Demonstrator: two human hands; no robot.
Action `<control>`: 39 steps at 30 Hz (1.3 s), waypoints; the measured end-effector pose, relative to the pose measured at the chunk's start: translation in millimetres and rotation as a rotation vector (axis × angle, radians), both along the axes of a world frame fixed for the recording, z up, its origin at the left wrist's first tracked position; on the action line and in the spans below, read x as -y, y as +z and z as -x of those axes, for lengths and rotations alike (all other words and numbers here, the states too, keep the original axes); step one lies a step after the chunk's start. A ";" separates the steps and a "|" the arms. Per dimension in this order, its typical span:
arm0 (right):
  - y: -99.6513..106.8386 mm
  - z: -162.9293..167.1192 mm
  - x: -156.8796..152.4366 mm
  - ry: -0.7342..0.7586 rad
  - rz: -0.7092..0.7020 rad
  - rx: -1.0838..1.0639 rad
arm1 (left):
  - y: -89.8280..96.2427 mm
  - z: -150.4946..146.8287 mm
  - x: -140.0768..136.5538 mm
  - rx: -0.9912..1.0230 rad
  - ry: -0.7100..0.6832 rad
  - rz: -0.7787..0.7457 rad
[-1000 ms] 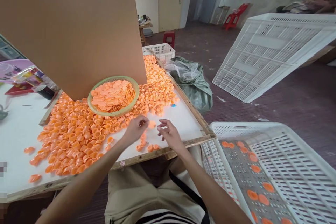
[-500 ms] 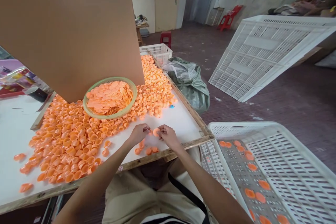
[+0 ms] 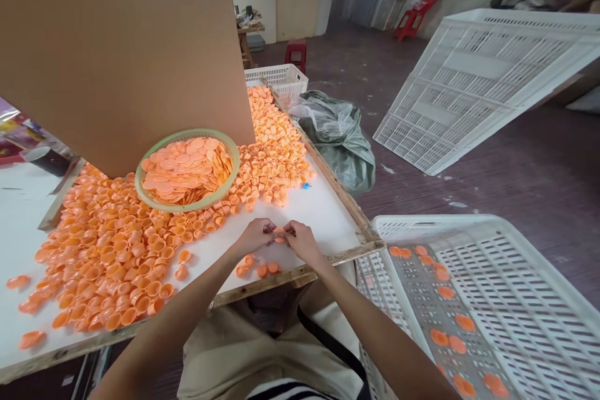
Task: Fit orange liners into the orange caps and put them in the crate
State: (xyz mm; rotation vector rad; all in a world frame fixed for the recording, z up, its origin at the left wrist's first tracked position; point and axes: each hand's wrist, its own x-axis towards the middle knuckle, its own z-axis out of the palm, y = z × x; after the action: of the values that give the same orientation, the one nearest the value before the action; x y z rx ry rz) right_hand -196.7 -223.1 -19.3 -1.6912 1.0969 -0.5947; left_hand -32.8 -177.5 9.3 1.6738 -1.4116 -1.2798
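Note:
Close together above the table's near edge, my left hand (image 3: 257, 235) and my right hand (image 3: 300, 241) both pinch an orange plastic piece (image 3: 279, 234). My fingers cover part of it, so I cannot tell whether it is one piece or two fitted together. Below my hands, several loose orange cups (image 3: 262, 269) lie on the white tabletop (image 3: 300, 212). A large heap of orange plastic cups (image 3: 122, 256) spreads to the left and behind. On the heap rests a green-rimmed basket (image 3: 237, 165) full of flat orange discs (image 3: 187, 165).
A brown cardboard sheet (image 3: 126, 56) stands upright behind the basket. To my right, a white plastic crate (image 3: 510, 275) holds orange pieces along a grey strip. Another white crate (image 3: 469, 87) stands tilted on the floor. A green sack (image 3: 340, 137) lies beyond the wooden table edge.
My hands have come together; the orange piece, earlier at my right fingers with my left hand apart, is now between both. The view has shifted slightly.

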 end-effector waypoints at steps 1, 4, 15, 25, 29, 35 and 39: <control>0.9 0.3 0.6 0.000 -0.023 0.007 | -1.0 -0.3 1.3 -0.003 0.000 -0.012; 4.1 1.5 2.4 0.006 -0.097 0.025 | -3.3 -1.2 4.1 0.019 0.012 -0.039; 3.7 0.8 1.3 0.040 -0.125 0.027 | 0.0 -2.1 4.0 -0.120 -0.015 -0.054; 4.7 -0.2 3.3 0.022 -0.180 -0.031 | -4.9 -3.4 4.9 -0.043 -0.026 -0.010; 3.2 0.3 2.8 0.021 -0.158 -0.018 | -2.4 -3.0 4.7 -0.041 -0.029 -0.011; 11.8 -0.2 5.1 0.015 -0.287 0.008 | -3.8 0.8 6.3 -0.030 -0.008 -0.035; 21.5 -1.2 8.5 0.062 -0.334 -0.007 | -2.4 5.6 7.0 0.037 0.057 -0.060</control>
State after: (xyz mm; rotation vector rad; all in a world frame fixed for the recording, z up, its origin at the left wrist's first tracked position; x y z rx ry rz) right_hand -195.6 -231.6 2.2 -1.4317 1.0784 -0.3445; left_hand -38.4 -184.6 6.9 1.7728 -1.3485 -1.2768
